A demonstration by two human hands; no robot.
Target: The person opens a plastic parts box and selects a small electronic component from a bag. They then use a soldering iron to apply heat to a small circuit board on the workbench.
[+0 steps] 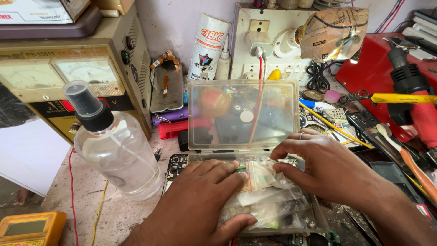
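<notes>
A clear plastic box (318,223) lies open on the bench, its hinged lid (243,114) standing upright at the back. Inside are several small clear zip bags (273,205) of tiny parts. My left hand (200,205) rests flat on the bags, fingers spread over the box's left side. My right hand (327,168), a ring on one finger, reaches in from the right. Its fingertips pinch a small zip bag with a red seal strip (260,175) near the back of the box.
A clear spray bottle (116,146) stands left of the box. Behind it is a beige power supply with dials (68,73). A yellow multimeter (29,228) sits bottom left. Tools, a red hot-air gun (419,109) and phone parts crowd the right side. A socket board (268,41) stands against the wall.
</notes>
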